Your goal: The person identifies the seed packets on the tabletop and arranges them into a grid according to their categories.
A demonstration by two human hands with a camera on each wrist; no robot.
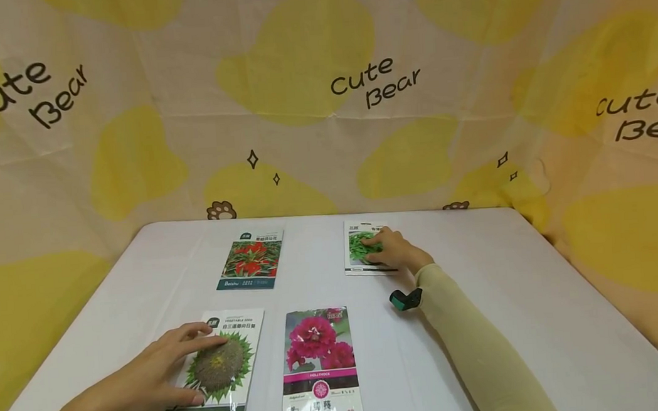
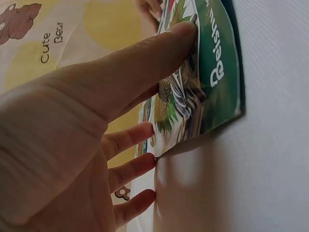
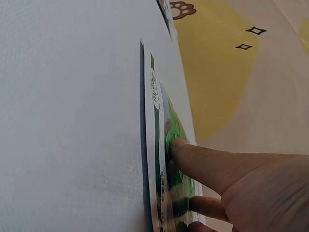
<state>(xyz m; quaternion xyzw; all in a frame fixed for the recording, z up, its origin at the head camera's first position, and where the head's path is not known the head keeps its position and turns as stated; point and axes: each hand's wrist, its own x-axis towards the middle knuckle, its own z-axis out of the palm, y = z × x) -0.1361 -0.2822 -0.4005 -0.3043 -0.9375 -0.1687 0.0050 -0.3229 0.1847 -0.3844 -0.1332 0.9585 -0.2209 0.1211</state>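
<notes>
In the head view my left hand (image 1: 155, 370) rests on a sunflower seed packet (image 1: 220, 363) at the front left, its thumb and index finger spread over the picture. The left wrist view shows the thumb (image 2: 181, 36) pressing that packet's face near the green band, with the other fingers at its side edge. At the back right, my right hand (image 1: 394, 250) touches a seed packet with green leaves (image 1: 360, 247), covering its right part. Seen from the right wrist, the thumb (image 3: 181, 145) lies on the leaf picture of this packet, which is flat on the table.
A pink hollyhock seed packet (image 1: 319, 369) lies at the front middle, just right of the sunflower one. Behind them on the left is a red-flowered seed packet (image 1: 251, 260). The white table (image 1: 461, 241) meets a yellow-patterned cloth (image 1: 303, 150) at its back edge.
</notes>
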